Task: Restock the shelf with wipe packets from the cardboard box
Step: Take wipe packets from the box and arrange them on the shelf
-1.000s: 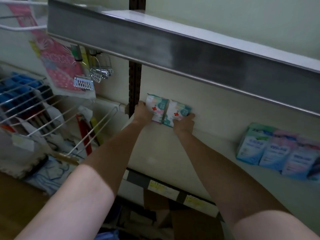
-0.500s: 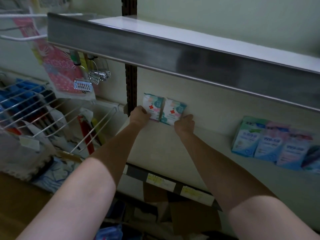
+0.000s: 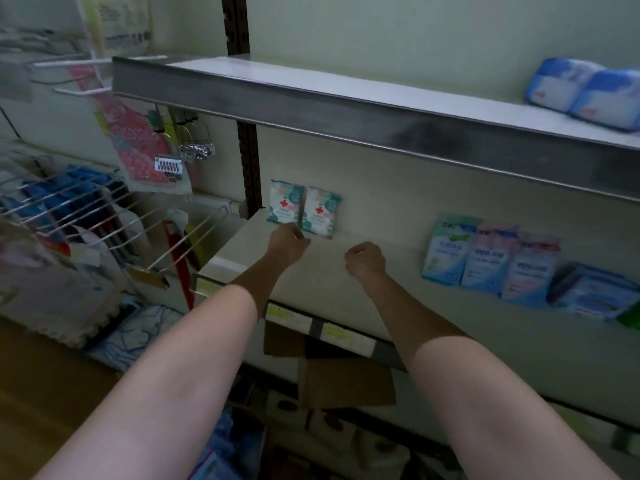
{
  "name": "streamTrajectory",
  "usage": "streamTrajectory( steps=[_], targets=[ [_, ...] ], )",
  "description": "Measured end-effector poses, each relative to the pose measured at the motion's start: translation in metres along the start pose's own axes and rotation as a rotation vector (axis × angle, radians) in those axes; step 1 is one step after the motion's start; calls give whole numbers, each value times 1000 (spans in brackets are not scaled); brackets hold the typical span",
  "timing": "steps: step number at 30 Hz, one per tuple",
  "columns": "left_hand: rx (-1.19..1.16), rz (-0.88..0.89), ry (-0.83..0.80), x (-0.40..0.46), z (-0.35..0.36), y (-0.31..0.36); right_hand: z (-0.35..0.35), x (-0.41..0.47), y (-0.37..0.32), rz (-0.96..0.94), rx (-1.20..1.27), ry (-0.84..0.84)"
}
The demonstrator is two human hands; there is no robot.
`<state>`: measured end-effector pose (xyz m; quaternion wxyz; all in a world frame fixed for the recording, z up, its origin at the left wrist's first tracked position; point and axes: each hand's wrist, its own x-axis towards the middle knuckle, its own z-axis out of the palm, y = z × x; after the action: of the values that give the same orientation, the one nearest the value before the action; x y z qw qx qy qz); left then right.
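Shelf (image 3: 346, 271): pale board, middle tier, under a steel-fronted upper shelf (image 3: 346, 109).
Wipe packets (image 3: 303, 211): two, with red crosses on the fronts, at the back left corner of the shelf, touching side by side against the rear wall.
Orientation: both upright on their short bottom edges, long axis vertical, printed faces turned out toward the shelf's front edge; the right one tilted slightly.
Left hand (image 3: 289, 242): just in front of the left packet's lower edge, fingers curled loosely, holding nothing; contact with the packet could not be told.
Right hand (image 3: 365, 259): over the bare shelf, apart from the packets, fingers curled into a loose fist, holding nothing.
Other stock: a row of pastel packs (image 3: 491, 261) upright along the back toward the right edge; blue packs (image 3: 585, 93) on the upper shelf's right end.
Cardboard box (image 3: 346, 375): below the shelf's front edge, flaps partly visible, contents not seen.
Step in hand: judged to be the release after setting the pair in place.
Next move: probably a reach down to the box for more packets, then standing them upright to the right of the pair, in the bare stretch before the pastel packs.
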<state>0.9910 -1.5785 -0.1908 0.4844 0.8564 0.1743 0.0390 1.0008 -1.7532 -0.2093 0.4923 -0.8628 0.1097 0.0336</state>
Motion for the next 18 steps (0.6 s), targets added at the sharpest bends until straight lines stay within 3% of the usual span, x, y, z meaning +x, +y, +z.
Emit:
streamTrajectory(
  steps=[9,14,18],
  targets=[
    [-29,-59,3,-116,13,26,-64,-85,20,11,251,-320],
    [6,-100,37,-174,9,24,-81,-128,24,-40,259,-565],
    [100,-192,55,-219,-2,-14,-61,-162,44,-38,210,-686]
  ],
)
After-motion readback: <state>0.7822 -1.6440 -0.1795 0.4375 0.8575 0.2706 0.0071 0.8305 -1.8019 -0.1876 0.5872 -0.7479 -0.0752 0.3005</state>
